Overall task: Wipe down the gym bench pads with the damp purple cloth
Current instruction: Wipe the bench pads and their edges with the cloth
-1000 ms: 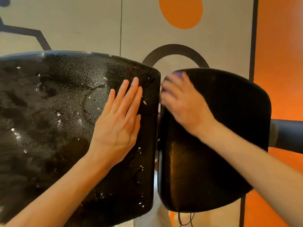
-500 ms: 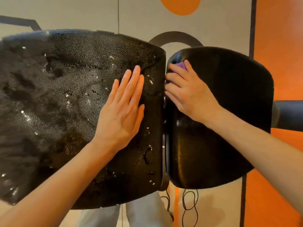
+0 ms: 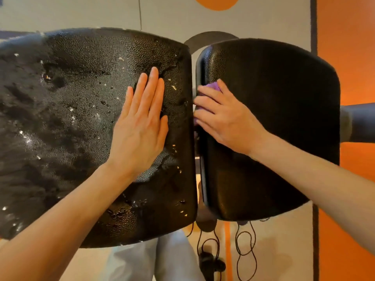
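The left hand is lying flat on the large black pebble-textured vinyl bench pad, fingers straight and close together, pointing toward twelve o'clock; it is holding nothing and appears to be bracing the pad. This pad is glistening with wet streaks and carrying pale flecks scattered from nine o'clock round to five o'clock of the hand.

At three o'clock of that hand, across a narrow gap, the right hand is pressing the damp purple cloth against the left edge of the smaller black rounded vinyl bench pad. Its fingers are curling over the bunched cloth toward nine o'clock, gripping it; only a small fold of purple is showing at twelve o'clock of the knuckles, with a sliver at the fingertips.

The cloth is looking soft, light and limp, so it is likely moulding to the pad's rounded rim and into the seam; bunching it under the palm, as here, should be giving the firmest hold. Being wet on vinyl, it will probably slide easily, so steady downward pressure matters. The pads themselves seem firm and fixed. Most of the smaller pad, from one o'clock to six o'clock of the right hand, is looking dull and may be awaiting wiping.

At six o'clock, thin black looping cables are hanging over the grey and orange floor.
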Demonstrator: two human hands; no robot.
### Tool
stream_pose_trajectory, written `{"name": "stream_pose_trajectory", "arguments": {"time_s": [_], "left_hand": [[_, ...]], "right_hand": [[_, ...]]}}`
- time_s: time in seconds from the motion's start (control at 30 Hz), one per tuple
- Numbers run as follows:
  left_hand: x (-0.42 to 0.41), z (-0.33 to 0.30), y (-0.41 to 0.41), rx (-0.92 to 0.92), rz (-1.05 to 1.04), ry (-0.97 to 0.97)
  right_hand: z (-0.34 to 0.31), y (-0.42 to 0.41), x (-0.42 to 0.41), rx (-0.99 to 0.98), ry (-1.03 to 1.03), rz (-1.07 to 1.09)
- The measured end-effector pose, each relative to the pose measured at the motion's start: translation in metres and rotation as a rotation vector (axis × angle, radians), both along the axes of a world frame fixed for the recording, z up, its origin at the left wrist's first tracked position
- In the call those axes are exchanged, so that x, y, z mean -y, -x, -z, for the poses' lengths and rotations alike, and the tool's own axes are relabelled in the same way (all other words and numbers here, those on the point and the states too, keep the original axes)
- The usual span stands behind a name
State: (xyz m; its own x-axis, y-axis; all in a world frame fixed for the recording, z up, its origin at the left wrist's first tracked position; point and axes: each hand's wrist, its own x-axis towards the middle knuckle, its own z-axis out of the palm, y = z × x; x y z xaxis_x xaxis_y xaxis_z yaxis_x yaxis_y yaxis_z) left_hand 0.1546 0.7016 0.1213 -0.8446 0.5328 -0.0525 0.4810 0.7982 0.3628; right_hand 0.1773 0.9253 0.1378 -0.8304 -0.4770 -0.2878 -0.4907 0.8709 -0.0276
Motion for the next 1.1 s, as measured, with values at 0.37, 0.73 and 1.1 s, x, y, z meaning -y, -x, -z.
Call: {"name": "stream_pose_trajectory", "arguments": {"time_s": [0.37, 0.73, 1.1], "left_hand": [[0.003, -0.002, -0.002, 0.029, 0.011, 0.003], [0.010, -0.013, 0.007, 0.086, 0.058, 0.039], [0.036, -0.014, 0.038, 0.068, 0.127, 0.103]], "right_hand": [[-0.030, -0.168, 0.017, 0.295, 0.263, -0.146], [-0.047, -0.045, 0.076, -0.046, 1.206, 1.614], [-0.013, 0.023, 0.134, -0.157, 1.025, 1.570]]}}
